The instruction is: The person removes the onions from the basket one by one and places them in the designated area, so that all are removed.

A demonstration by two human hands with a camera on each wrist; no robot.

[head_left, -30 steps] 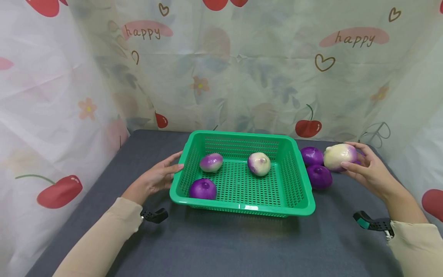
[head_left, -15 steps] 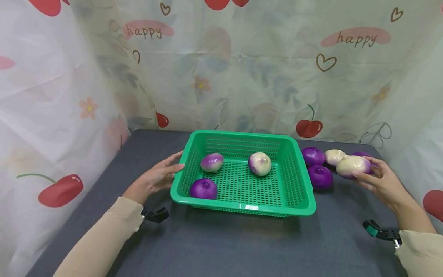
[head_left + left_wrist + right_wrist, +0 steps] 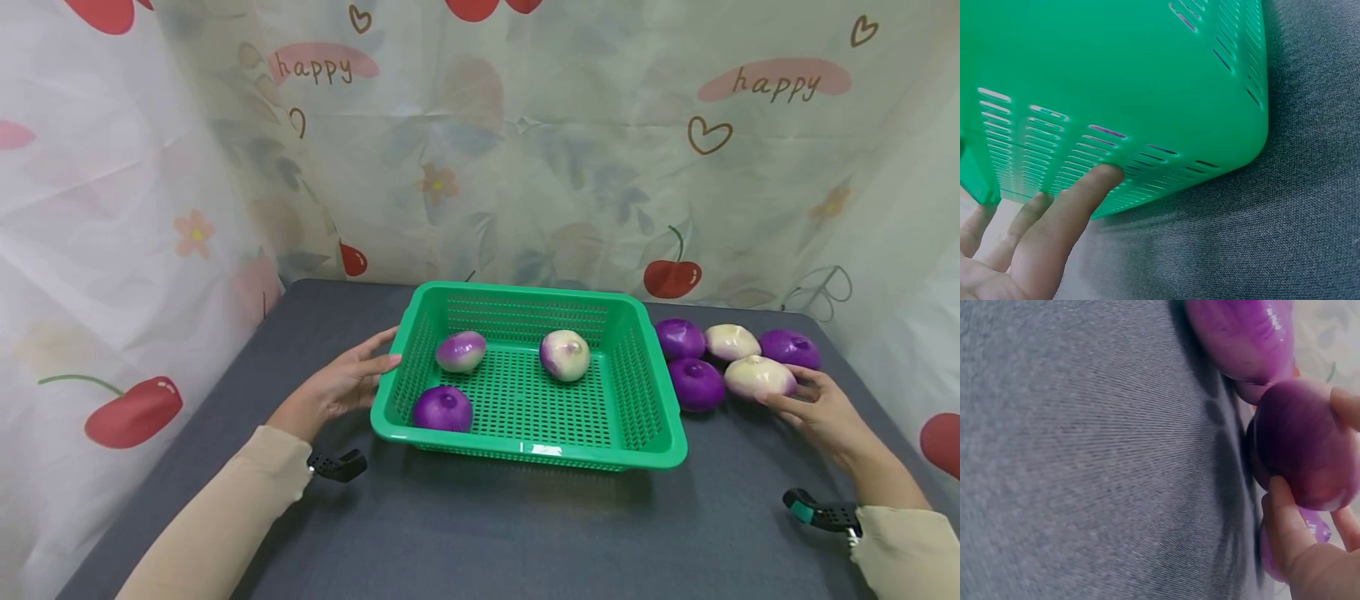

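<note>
In the head view my left hand [image 3: 335, 385] touches the left end of a green perforated plastic basket [image 3: 528, 459]. The left wrist view shows extended fingertips [image 3: 1105, 174] against its outer wall. My right hand [image 3: 832, 417] holds a glossy white-and-purple onion [image 3: 756, 377] between thumb and fingers, right of the basket. From the right wrist, that onion's dark purple side [image 3: 1307, 440] faces the camera. Inside the basket lie a pale purple onion [image 3: 461, 352], a dark purple onion [image 3: 442, 409] and a white-purple onion [image 3: 565, 356].
Beside the held onion sit two dark purple onions [image 3: 697, 384] near the basket, a white onion [image 3: 732, 342] and another purple onion [image 3: 789, 347]. A grey cloth-covered table [image 3: 525, 533] lies beneath. Printed curtains [image 3: 510, 167] stand at the back and sides.
My right hand has carried the white-purple onion rightward and down, to the front of the group. The white onion and far purple onion behind it now show fully. My left hand has stayed put.
</note>
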